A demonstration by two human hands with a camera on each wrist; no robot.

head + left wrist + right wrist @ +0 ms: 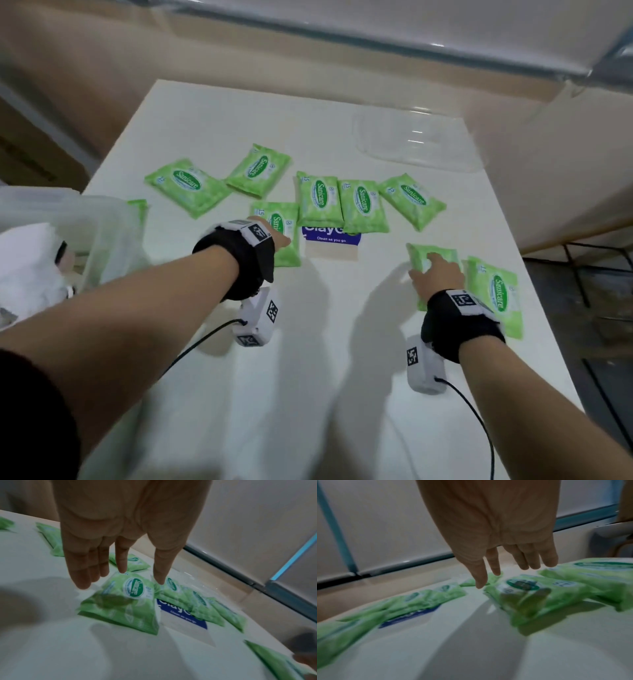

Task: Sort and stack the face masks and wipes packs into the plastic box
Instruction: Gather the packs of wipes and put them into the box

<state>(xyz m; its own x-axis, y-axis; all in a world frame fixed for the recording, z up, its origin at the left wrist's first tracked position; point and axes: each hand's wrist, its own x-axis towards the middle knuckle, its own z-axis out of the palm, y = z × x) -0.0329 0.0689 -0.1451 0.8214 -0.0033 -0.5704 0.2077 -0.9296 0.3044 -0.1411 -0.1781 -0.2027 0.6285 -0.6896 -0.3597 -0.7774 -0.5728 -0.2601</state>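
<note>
Both hands over wipes packs on the table [308, 394]
Left hand [123, 534] and right hand [501, 534], fingers straight, each hover above a pack [123, 605] [527, 596], gripping nothing.

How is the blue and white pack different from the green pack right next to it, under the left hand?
The blue and white pack is flat, half hidden under other green packs. The green pack is puffy and lies uncovered, with the left hand open over it. Both lie on the white table.

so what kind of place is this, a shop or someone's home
Hard to say; probably a plain indoor room. A white table stands against a beige wall, strewn with green wipes packs beside a clear plastic box.
</note>
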